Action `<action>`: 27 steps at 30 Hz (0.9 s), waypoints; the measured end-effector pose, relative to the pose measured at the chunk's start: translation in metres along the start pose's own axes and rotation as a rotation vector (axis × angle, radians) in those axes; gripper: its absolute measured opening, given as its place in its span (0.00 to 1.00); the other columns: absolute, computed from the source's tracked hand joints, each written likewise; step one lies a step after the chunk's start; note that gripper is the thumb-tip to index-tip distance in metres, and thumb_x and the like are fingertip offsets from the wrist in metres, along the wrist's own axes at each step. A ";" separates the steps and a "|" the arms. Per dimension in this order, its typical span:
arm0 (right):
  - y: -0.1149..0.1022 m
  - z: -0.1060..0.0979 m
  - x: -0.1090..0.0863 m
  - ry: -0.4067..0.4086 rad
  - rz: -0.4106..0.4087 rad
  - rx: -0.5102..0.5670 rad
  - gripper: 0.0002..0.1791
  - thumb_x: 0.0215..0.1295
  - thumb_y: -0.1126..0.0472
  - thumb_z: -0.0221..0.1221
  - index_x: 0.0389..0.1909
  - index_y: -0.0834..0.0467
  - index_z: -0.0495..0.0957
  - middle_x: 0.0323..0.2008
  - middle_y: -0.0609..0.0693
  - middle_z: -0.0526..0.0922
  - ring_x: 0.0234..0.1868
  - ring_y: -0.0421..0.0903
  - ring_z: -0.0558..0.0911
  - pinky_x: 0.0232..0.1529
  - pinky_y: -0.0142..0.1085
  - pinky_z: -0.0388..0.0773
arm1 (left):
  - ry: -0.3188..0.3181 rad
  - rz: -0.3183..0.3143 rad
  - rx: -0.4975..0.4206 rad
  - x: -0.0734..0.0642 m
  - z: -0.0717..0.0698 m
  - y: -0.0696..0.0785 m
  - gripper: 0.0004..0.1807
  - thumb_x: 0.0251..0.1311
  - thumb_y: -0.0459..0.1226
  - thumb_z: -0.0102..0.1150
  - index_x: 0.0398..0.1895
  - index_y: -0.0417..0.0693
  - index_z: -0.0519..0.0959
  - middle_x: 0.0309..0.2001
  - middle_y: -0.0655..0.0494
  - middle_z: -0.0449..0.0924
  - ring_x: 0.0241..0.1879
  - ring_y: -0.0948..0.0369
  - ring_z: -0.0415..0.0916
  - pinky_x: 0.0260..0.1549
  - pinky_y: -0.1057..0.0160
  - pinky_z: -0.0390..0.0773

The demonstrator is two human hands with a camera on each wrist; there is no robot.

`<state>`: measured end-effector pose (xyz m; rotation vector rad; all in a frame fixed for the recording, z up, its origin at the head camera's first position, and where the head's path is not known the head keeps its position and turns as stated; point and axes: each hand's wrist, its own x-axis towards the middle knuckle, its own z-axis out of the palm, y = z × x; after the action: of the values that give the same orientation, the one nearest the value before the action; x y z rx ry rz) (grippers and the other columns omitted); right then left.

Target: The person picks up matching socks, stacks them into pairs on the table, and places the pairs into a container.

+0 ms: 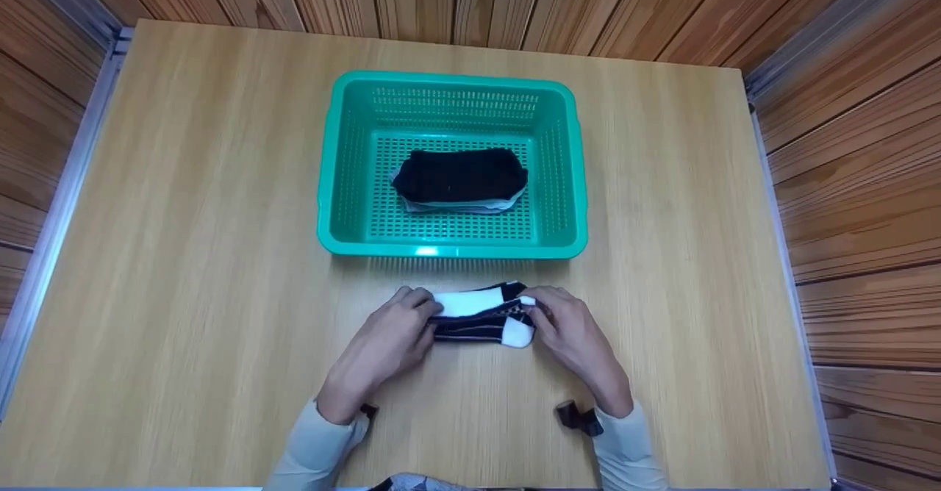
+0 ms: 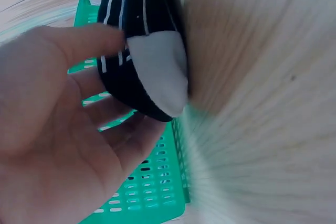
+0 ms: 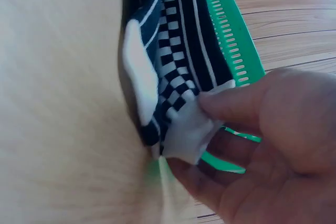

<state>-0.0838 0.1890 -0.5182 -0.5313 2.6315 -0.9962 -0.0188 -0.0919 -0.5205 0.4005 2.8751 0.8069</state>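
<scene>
A pair of black-and-white socks (image 1: 470, 328) with stripes and a checkered band lies folded lengthwise on the table, in front of the basket. At its left end my left hand (image 1: 397, 329) grips the fabric; in the left wrist view the thumb (image 2: 100, 43) lies over the black part beside a white patch, with the other fingers behind. My right hand (image 1: 570, 325) pinches the other end. The right wrist view shows the thumb (image 3: 231, 100) on a white end of sock (image 3: 189, 132), with fingers underneath, partly hidden.
Behind the socks stands a green perforated basket (image 1: 452, 250). Inside it lies a stack of folded socks, a black one (image 1: 463, 175) on top and light grey below. The wooden table (image 1: 184, 256) has wood-panel walls (image 1: 867, 204) on its back and sides.
</scene>
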 end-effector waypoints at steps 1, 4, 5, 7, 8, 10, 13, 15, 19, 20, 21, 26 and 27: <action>-0.001 0.000 0.000 0.008 -0.005 -0.003 0.10 0.75 0.66 0.61 0.51 0.57 0.86 0.49 0.51 0.90 0.54 0.48 0.87 0.58 0.48 0.83 | 0.010 0.008 0.018 0.001 0.000 0.000 0.10 0.71 0.36 0.64 0.50 0.44 0.87 0.49 0.53 0.87 0.50 0.56 0.80 0.53 0.57 0.83; -0.006 -0.003 -0.001 0.030 -0.014 0.028 0.10 0.76 0.67 0.59 0.51 0.57 0.86 0.49 0.50 0.89 0.53 0.47 0.87 0.57 0.47 0.83 | 0.066 0.016 0.046 0.001 0.000 -0.002 0.07 0.70 0.35 0.63 0.46 0.47 0.88 0.45 0.56 0.89 0.47 0.57 0.81 0.50 0.57 0.83; -0.007 -0.004 -0.002 0.039 -0.013 0.050 0.11 0.76 0.67 0.59 0.52 0.57 0.85 0.48 0.49 0.89 0.52 0.45 0.87 0.57 0.47 0.84 | 0.091 0.017 0.042 0.002 -0.001 -0.002 0.07 0.70 0.35 0.64 0.46 0.47 0.88 0.44 0.56 0.89 0.46 0.57 0.82 0.49 0.57 0.83; -0.009 -0.006 -0.003 0.059 -0.014 0.103 0.11 0.76 0.68 0.58 0.52 0.57 0.84 0.47 0.48 0.89 0.51 0.43 0.87 0.56 0.44 0.84 | 0.146 0.016 0.017 0.002 -0.003 -0.002 0.07 0.69 0.35 0.64 0.46 0.48 0.88 0.43 0.57 0.90 0.46 0.57 0.83 0.47 0.56 0.83; -0.010 -0.007 -0.004 0.069 -0.009 0.133 0.11 0.76 0.68 0.58 0.52 0.57 0.84 0.46 0.47 0.89 0.50 0.42 0.86 0.55 0.42 0.85 | 0.176 0.018 -0.002 0.002 -0.004 -0.002 0.07 0.69 0.35 0.64 0.46 0.47 0.88 0.42 0.56 0.90 0.46 0.57 0.84 0.47 0.55 0.82; -0.012 -0.010 -0.004 0.091 0.005 0.189 0.10 0.77 0.67 0.59 0.52 0.56 0.84 0.43 0.46 0.88 0.46 0.41 0.86 0.49 0.36 0.84 | 0.228 0.016 -0.056 0.001 -0.007 -0.001 0.07 0.69 0.35 0.65 0.46 0.47 0.87 0.41 0.56 0.91 0.44 0.58 0.85 0.46 0.55 0.83; -0.015 -0.012 -0.003 0.115 0.049 0.288 0.08 0.77 0.63 0.60 0.50 0.57 0.84 0.36 0.47 0.87 0.38 0.39 0.83 0.39 0.29 0.79 | 0.273 -0.022 -0.164 0.000 -0.011 0.001 0.08 0.70 0.36 0.65 0.48 0.46 0.86 0.40 0.55 0.90 0.40 0.58 0.86 0.43 0.55 0.84; -0.014 -0.013 -0.001 0.119 0.092 0.346 0.07 0.77 0.62 0.60 0.50 0.57 0.84 0.34 0.48 0.86 0.33 0.39 0.80 0.33 0.28 0.75 | 0.274 -0.084 -0.249 -0.002 -0.013 0.003 0.08 0.71 0.37 0.64 0.49 0.46 0.84 0.40 0.54 0.90 0.39 0.60 0.86 0.43 0.56 0.86; -0.011 -0.011 0.003 0.080 0.176 0.391 0.07 0.76 0.60 0.62 0.49 0.57 0.84 0.29 0.49 0.83 0.25 0.38 0.77 0.26 0.28 0.70 | 0.245 -0.229 -0.336 -0.004 -0.013 0.005 0.09 0.71 0.38 0.64 0.50 0.44 0.83 0.40 0.50 0.90 0.35 0.61 0.84 0.39 0.59 0.87; -0.010 -0.009 0.004 0.069 0.191 0.381 0.07 0.76 0.59 0.62 0.48 0.56 0.84 0.27 0.48 0.82 0.24 0.38 0.76 0.25 0.28 0.69 | 0.236 -0.256 -0.333 -0.003 -0.012 0.005 0.09 0.71 0.38 0.65 0.49 0.44 0.83 0.39 0.50 0.90 0.34 0.61 0.84 0.38 0.60 0.86; -0.009 -0.007 0.005 0.056 0.202 0.367 0.07 0.75 0.59 0.63 0.48 0.56 0.84 0.26 0.48 0.80 0.22 0.38 0.74 0.23 0.28 0.67 | 0.227 -0.280 -0.324 -0.003 -0.011 0.005 0.09 0.71 0.38 0.65 0.49 0.44 0.83 0.37 0.50 0.90 0.32 0.62 0.82 0.34 0.62 0.84; -0.002 0.005 0.011 0.026 0.241 0.240 0.08 0.74 0.57 0.64 0.46 0.57 0.85 0.23 0.46 0.77 0.21 0.38 0.70 0.22 0.28 0.64 | 0.153 -0.372 -0.232 -0.001 -0.003 0.004 0.10 0.68 0.39 0.68 0.46 0.43 0.86 0.28 0.51 0.86 0.23 0.63 0.72 0.22 0.67 0.69; -0.001 0.007 0.012 0.023 0.247 0.208 0.08 0.74 0.57 0.64 0.45 0.57 0.85 0.24 0.46 0.77 0.21 0.38 0.70 0.22 0.28 0.64 | 0.131 -0.391 -0.212 0.000 -0.001 0.003 0.10 0.68 0.39 0.68 0.47 0.43 0.86 0.27 0.52 0.86 0.22 0.63 0.72 0.22 0.66 0.68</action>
<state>-0.0919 0.1787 -0.5241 -0.1432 2.4955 -1.1799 -0.0179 -0.0896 -0.5182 -0.2394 2.8003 1.0746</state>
